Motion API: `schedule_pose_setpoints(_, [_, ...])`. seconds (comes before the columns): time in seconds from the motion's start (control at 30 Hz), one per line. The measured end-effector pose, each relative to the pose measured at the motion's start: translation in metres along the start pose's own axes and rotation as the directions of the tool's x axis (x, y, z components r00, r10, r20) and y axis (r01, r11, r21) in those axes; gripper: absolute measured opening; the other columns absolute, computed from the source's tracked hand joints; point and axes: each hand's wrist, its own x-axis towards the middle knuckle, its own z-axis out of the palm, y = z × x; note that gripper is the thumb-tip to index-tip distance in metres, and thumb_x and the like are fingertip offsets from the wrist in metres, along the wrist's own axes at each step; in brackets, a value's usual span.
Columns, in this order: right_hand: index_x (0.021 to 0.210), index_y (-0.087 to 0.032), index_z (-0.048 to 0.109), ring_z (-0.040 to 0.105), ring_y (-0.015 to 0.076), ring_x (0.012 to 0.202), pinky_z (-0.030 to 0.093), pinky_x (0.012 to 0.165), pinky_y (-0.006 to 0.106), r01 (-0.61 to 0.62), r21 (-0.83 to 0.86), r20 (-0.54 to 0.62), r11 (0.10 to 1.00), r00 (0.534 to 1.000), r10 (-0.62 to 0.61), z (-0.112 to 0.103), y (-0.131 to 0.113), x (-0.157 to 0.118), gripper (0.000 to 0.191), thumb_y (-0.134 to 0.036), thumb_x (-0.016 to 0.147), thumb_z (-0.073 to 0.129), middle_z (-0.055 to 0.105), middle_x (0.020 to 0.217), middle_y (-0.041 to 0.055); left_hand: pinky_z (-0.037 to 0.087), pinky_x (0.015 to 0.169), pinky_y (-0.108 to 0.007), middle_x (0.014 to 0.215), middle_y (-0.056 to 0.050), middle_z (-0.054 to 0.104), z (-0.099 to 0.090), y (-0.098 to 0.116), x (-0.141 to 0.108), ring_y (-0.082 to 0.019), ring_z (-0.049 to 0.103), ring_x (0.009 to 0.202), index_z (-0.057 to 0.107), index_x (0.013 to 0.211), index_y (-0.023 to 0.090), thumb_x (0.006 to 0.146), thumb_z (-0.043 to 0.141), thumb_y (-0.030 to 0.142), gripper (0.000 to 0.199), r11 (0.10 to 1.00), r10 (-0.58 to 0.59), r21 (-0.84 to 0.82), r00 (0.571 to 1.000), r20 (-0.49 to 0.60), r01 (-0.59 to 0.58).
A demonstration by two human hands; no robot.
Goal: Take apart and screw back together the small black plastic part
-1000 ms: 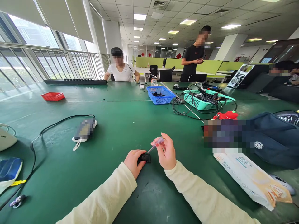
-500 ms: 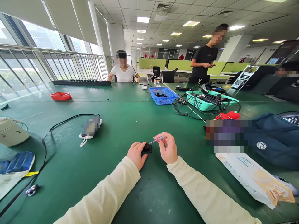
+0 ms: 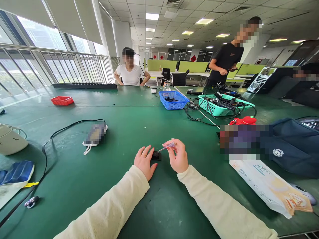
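Flat on the green table (image 3: pixel 119 186) lies a small black part (image 3: pixel 156 155), its details too small to make out. My left hand (image 3: pixel 145 162) rests at its left side, fingers spread apart, the index fingertip touching or very near the part's edge. Pinched in the fingers of my right hand (image 3: pixel 178 157) is a small screwdriver (image 3: pixel 169 146) with a clear, purplish handle. The thin shaft slants down to the left, its tip at the top of the black part. Whether the tip sits in a screw I cannot tell.
A phone (image 3: pixel 95 134) with a black cable lies left. Farther back are a red tray (image 3: pixel 61 101), a blue basket (image 3: pixel 174 105) and a green basket (image 3: pixel 216 111) with tangled cables. A tissue pack (image 3: pixel 264 186) and dark bag (image 3: pixel 286 146) lie right. Two people (image 3: pixel 131 74) are beyond the table.
My left fingers have lifted and spread farther apart beside the black part. The right hand keeps its pinch on the screwdriver. The standing person has shifted to the right.
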Motion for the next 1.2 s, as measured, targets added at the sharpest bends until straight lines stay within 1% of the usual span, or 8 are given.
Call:
schedule_pose_setpoints(0.17, [0.127,-0.025,0.042,0.071,0.0169,0.09,0.062,0.079,0.037,0.03,-0.002,-0.008,1.0,1.0,-0.03,0.0,-0.001,0.001,0.033,-0.015,0.096,0.047,0.067,0.099,0.0064,0.035,0.111,-0.058,0.146,-0.011,0.05,0.002,-0.001,-0.001,-0.039,0.036,0.137,0.053,0.135,0.019,0.071,0.069,0.026,0.066,1.0,0.005,0.019,1.0,-0.029,-0.005])
schedule_pose_setpoints(0.4, [0.128,-0.025,0.042,0.071,0.0166,0.091,0.062,0.08,0.037,0.041,-0.023,-0.01,0.999,0.999,-0.041,-0.001,-0.002,0.001,0.035,-0.013,0.096,0.047,0.067,0.099,0.0061,0.033,0.112,-0.059,0.147,-0.012,0.049,-0.001,-0.001,-0.002,-0.042,0.031,0.14,0.052,0.137,0.016,0.071,0.069,0.026,0.069,0.999,-0.009,0.044,1.0,-0.019,0.01])
schedule_pose_setpoints(0.53, [0.129,-0.026,0.042,0.071,0.0166,0.09,0.062,0.079,0.036,0.044,-0.029,-0.009,0.999,0.999,-0.044,-0.001,-0.002,0.0,0.036,-0.012,0.095,0.047,0.067,0.099,0.0059,0.033,0.112,-0.06,0.148,-0.01,0.048,-0.004,0.003,-0.002,-0.041,0.031,0.141,0.052,0.137,0.02,0.072,0.068,0.027,0.068,0.997,-0.017,0.079,0.999,-0.028,0.019])
schedule_pose_setpoints(0.6, [0.129,-0.026,0.042,0.071,0.0167,0.09,0.062,0.079,0.036,0.049,-0.031,-0.008,0.998,0.999,-0.049,0.0,-0.001,0.0,0.036,-0.012,0.095,0.047,0.067,0.099,0.0059,0.032,0.112,-0.061,0.151,-0.01,0.044,-0.007,0.006,-0.002,-0.041,0.03,0.142,0.052,0.138,0.022,0.074,0.067,0.026,0.066,0.992,-0.032,0.121,0.999,-0.034,0.036])
schedule_pose_setpoints(0.77, [0.129,-0.026,0.042,0.072,0.0168,0.09,0.062,0.081,0.036,0.051,-0.027,-0.009,0.998,0.999,-0.051,0.0,-0.001,-0.001,0.036,-0.013,0.096,0.047,0.067,0.099,0.0059,0.029,0.111,-0.065,0.159,-0.009,0.028,-0.012,0.014,-0.004,-0.043,0.021,0.145,0.049,0.141,0.026,0.077,0.066,0.027,0.066,0.972,-0.066,0.22,0.995,-0.08,0.082])
schedule_pose_setpoints(0.93, [0.129,-0.026,0.041,0.071,0.0164,0.09,0.062,0.08,0.036,0.051,-0.041,-0.012,0.998,0.999,-0.051,-0.001,-0.001,-0.001,0.037,-0.012,0.095,0.047,0.066,0.098,0.0061,0.026,0.112,-0.065,0.163,-0.01,0.018,-0.01,0.012,-0.005,-0.043,0.009,0.148,0.04,0.147,0.028,0.078,0.065,0.028,0.073,0.975,-0.066,0.202,0.989,-0.136,0.092])
schedule_pose_setpoints(1.07, [0.128,-0.026,0.041,0.071,0.0166,0.09,0.062,0.08,0.036,0.046,-0.046,-0.013,0.998,0.999,-0.046,0.0,-0.001,-0.001,0.036,-0.012,0.095,0.047,0.066,0.098,0.006,0.028,0.111,-0.063,0.163,-0.015,0.011,-0.005,0.006,-0.003,-0.041,0.001,0.148,0.024,0.153,0.022,0.081,0.063,0.031,0.082,0.989,-0.023,0.141,0.986,-0.168,0.047])
schedule_pose_setpoints(1.2, [0.129,-0.026,0.041,0.071,0.0166,0.09,0.062,0.08,0.036,0.044,-0.041,-0.015,0.998,0.999,-0.045,0.0,-0.002,-0.001,0.036,-0.013,0.096,0.046,0.066,0.098,0.0061,0.024,0.112,-0.064,0.163,-0.019,0.008,-0.003,0.008,-0.004,-0.04,-0.004,0.148,0.012,0.154,0.019,0.082,0.061,0.035,0.089,0.994,0.01,0.108,0.98,-0.199,0.012])
